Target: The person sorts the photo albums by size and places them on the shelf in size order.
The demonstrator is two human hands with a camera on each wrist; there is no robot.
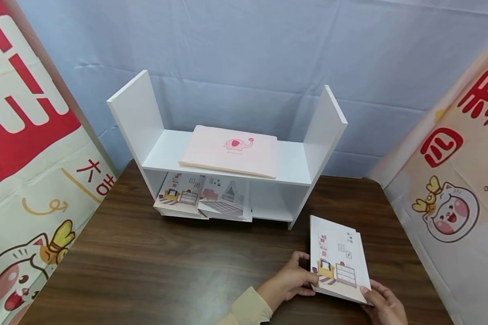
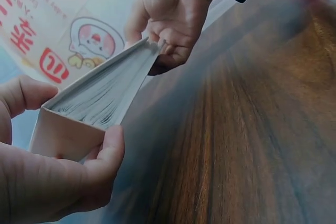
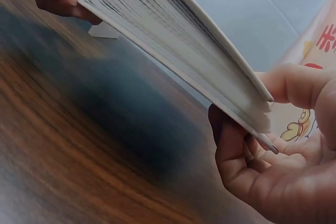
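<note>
A hardcover book (image 1: pixel 341 257) with a white cover, printed with a yellow armchair and a drawer chest, is held tilted over the right part of the table. My left hand (image 1: pixel 294 277) grips its thick spine side, thumb on one cover and fingers on the other. At the opposite corner, my right hand (image 1: pixel 384 302) pinches the covers between thumb and fingers. The grey-white page edges (image 2: pixel 100 93) fan out between the covers in the left wrist view. From the right wrist view, the book's long page side (image 3: pixel 178 51) runs between both hands.
A white two-level shelf (image 1: pixel 293 158) stands at the back of the brown wooden table (image 1: pixel 146 271). On its upper board lies a pink elephant book (image 1: pixel 236 151). Similar illustrated books (image 1: pixel 223 196) lean in the lower level. Printed cloths hang at both sides.
</note>
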